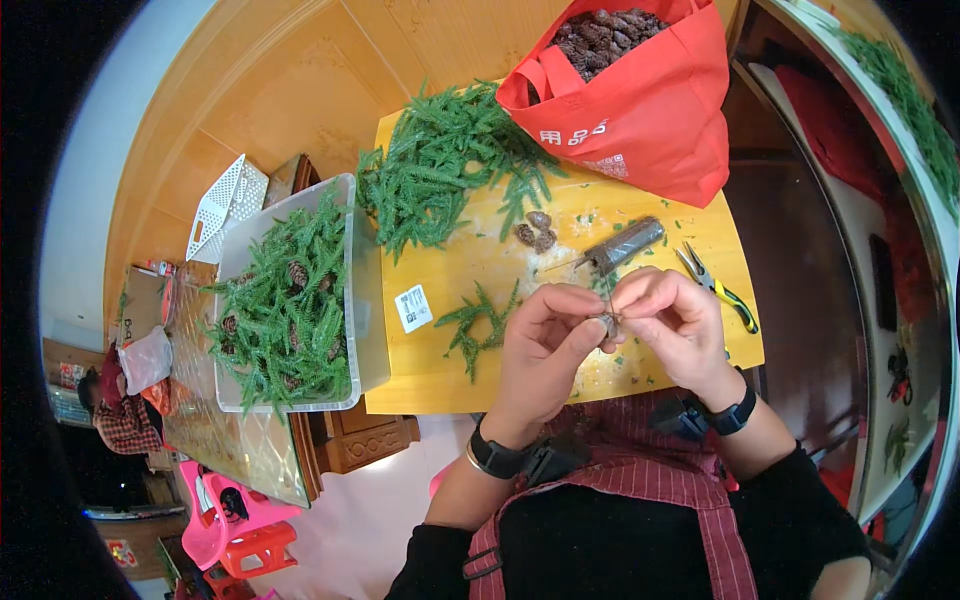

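Both of my hands meet over the near part of the yellow table [420, 375]. Between the fingertips of my left hand [550, 340] is a small brown pine cone [608, 322], mostly covered by the fingers. My right hand [672, 325] pinches a thin wire at the cone, and the wire sticks up above the fingertips. Just beyond them lies a dark, wrapped bundle of wires [630, 243]. A few loose pine cones [537, 230] rest left of the bundle. Yellow-and-black pliers [722, 290] lie to the right, jaws apart. A green artificial sprig [473, 328] lies left of my hands.
A red bag [640, 130] full of pine cones stands at the back right, beside a heap of green sprigs [430, 165]. Left of the table, a clear plastic bin [372, 330] holds greenery with cones. A white printed card [413, 308] lies nearby. Another person [128, 420] is far left.
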{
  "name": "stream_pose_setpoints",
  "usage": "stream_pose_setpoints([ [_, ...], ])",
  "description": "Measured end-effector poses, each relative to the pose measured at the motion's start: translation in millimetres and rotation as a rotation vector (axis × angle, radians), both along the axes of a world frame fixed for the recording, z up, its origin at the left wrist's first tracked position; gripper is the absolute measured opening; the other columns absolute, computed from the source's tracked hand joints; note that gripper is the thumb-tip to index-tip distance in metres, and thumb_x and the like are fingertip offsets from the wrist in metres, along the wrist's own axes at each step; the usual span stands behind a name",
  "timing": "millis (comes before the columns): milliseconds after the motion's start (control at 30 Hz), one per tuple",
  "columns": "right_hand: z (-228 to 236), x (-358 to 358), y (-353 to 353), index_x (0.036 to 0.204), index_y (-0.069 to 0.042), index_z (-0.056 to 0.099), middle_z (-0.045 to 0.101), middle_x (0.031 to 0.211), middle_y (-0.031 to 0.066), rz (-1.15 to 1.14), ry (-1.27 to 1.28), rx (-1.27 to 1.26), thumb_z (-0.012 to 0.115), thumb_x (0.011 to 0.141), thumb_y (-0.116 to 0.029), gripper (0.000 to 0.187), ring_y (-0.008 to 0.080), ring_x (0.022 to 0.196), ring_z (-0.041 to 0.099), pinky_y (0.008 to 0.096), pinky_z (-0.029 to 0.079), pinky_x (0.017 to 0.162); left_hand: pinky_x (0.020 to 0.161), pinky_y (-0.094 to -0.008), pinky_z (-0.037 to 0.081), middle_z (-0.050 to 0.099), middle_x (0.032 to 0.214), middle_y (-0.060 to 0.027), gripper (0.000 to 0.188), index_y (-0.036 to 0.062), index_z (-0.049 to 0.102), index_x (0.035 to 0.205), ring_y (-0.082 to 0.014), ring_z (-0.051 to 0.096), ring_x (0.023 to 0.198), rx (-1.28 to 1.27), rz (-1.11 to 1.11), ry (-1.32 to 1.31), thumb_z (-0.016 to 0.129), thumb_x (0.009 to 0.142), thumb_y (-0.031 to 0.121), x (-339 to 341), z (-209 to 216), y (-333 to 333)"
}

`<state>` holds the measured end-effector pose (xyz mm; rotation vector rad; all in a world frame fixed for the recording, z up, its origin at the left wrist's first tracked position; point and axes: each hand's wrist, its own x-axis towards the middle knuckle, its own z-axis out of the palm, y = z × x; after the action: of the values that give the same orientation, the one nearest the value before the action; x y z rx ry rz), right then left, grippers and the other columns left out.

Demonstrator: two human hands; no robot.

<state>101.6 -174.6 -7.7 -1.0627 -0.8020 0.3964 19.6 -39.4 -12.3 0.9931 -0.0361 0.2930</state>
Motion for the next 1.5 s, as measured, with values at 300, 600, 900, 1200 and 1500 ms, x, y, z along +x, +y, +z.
stream_pose_setpoints([
  [300, -2, 32, -33, 0.111, -0.002, 0.047, 0.054, 0.108, 0.0118, -0.259, -0.236, -0.458, 0.067, 0.071, -0.011, 0.045, 0.0224, 0.103, 0.051, 0.0328, 0.039, 0.087, 0.072, -0.0314, 0.047, 0.051, 0.095, -0.0101, 0.015, 0.0020, 0.050, 0.093, -0.0185, 0.056, 0.082, 0.276, 0.123, -0.121, 0.058, 0.080, 0.000, 3, 4, 7],
  [600, -41, 36, -94, 0.119, -0.006, 0.044, 0.048, 0.108, 0.0197, -0.397, -0.688, -1.334, 0.070, 0.061, -0.007, 0.063, 0.0348, 0.101, 0.049, 0.0386, 0.041, 0.087, 0.075, -0.0285, 0.048, 0.051, 0.097, -0.0097, 0.021, 0.0004, 0.048, 0.096, -0.0167, 0.056, 0.086, 0.081, 0.060, -0.126, 0.054, 0.079, -0.010, 2, 2, 9],
  [900, -47, 42, -108, 0.083, 0.001, 0.051, 0.052, 0.069, 0.0106, -0.681, -0.262, -1.094, 0.059, 0.069, -0.008, 0.019, 0.0209, 0.060, 0.053, 0.0308, 0.043, 0.056, 0.076, -0.0303, 0.049, 0.054, 0.097, -0.0111, 0.018, 0.0012, 0.047, 0.097, -0.0186, 0.058, 0.086, 0.018, 0.099, -0.116, 0.053, 0.082, -0.005, 2, 4, 10],
  [1200, 1, -4, -78, 0.083, 0.002, 0.055, 0.063, 0.086, 0.0082, -0.034, -0.038, -0.776, 0.055, 0.075, -0.004, 0.010, 0.0096, 0.074, 0.057, 0.0217, 0.044, 0.068, 0.074, -0.0327, 0.047, 0.053, 0.101, -0.0132, 0.018, 0.0049, 0.047, 0.097, -0.0225, 0.057, 0.087, 0.063, 0.140, -0.099, 0.057, 0.082, 0.003, 5, 4, 8],
  [1500, 20, 0, -56, 0.068, -0.001, 0.057, 0.064, 0.075, 0.0082, -0.167, -0.492, -0.671, 0.062, 0.063, -0.005, 0.008, 0.0286, 0.086, 0.059, 0.0346, 0.044, 0.081, 0.076, -0.0332, 0.048, 0.053, 0.102, -0.0124, 0.019, 0.0034, 0.048, 0.096, -0.0212, 0.056, 0.087, 0.089, 0.158, -0.137, 0.058, 0.080, -0.001, 5, 5, 10],
])
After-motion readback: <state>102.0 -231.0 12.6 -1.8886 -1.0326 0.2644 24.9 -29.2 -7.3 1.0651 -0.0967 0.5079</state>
